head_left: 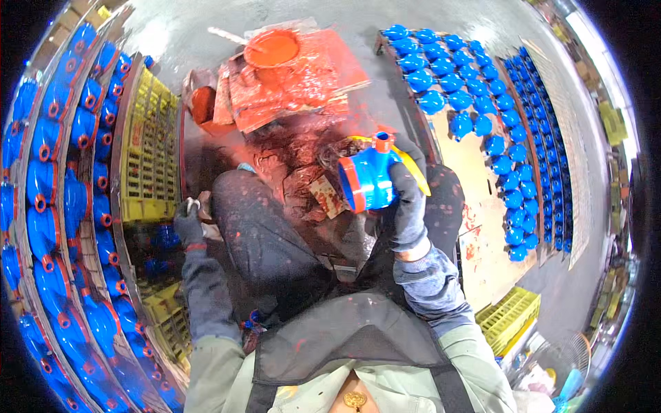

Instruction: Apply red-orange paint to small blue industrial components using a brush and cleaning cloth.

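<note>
My right hand, in a grey glove, is closed round a blue valve body above my lap. The wide end on its left and the small neck on top have orange-red rims. A yellow curved strip shows beside my fingers, partly hidden by the valve body. My left hand, in a dark glove, is beside my left knee, next to the yellow crates. Its fingers look curled, with something small and whitish at their tips that I cannot make out.
Ahead, a bowl of orange-red paint with a stick in it rests on paint-covered boards. A paint-smeared bucket stands left of them. Racks of blue valve bodies and yellow crates line the left. More blue parts cover a table at right.
</note>
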### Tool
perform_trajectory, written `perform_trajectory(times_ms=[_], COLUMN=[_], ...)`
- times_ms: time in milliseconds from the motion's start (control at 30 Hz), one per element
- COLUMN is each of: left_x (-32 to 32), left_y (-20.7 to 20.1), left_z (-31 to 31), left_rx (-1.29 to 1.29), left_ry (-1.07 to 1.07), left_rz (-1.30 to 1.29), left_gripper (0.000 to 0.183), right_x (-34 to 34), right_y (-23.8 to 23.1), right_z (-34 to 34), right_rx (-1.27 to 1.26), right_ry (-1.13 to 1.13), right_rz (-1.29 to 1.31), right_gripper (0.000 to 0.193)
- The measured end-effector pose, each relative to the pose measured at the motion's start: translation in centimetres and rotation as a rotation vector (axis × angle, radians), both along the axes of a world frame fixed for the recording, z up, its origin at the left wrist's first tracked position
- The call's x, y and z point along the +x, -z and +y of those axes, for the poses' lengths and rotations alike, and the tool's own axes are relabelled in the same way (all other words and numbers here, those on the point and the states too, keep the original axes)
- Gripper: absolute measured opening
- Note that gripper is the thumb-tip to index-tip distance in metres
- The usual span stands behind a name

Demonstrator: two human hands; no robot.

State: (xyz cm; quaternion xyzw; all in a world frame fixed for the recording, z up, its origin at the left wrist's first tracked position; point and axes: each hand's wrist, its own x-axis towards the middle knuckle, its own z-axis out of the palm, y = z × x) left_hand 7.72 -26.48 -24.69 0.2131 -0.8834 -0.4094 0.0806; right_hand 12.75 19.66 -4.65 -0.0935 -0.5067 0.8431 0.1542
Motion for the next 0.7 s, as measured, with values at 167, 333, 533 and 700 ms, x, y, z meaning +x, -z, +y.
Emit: perform_trajectory(times_ms=[167, 333, 533, 700], left_x=[5.5, 11.5, 8.6, 7.4], left_y=[-15.6, -25.4, -27.0, -27.2], left_z=[6.3, 19.2, 26.5, 28.5], left_rx=[-0.32, 0.337, -0.065, -0.137], left_ry=[0.148, 0.333, 0.792, 0.799], left_rz=[0.612, 0.48, 0.563, 0.537], left_gripper=[0.028, 0.022, 0.033, 0.032], right_x=[0.5, 0.7, 1.4, 1.5], right_y=[0.3, 0.0, -0.6, -0.5], right_z=[0.3, 0.2, 0.0, 0.6], right_rx=[0.036, 0.25, 0.373, 0.617], right_ry=[-0.011, -0.05, -0.027, 0.093], right_rz=[0.054, 0.168, 0.235, 0.327], right_gripper=[0.053, 0.06, 0.063, 0.064])
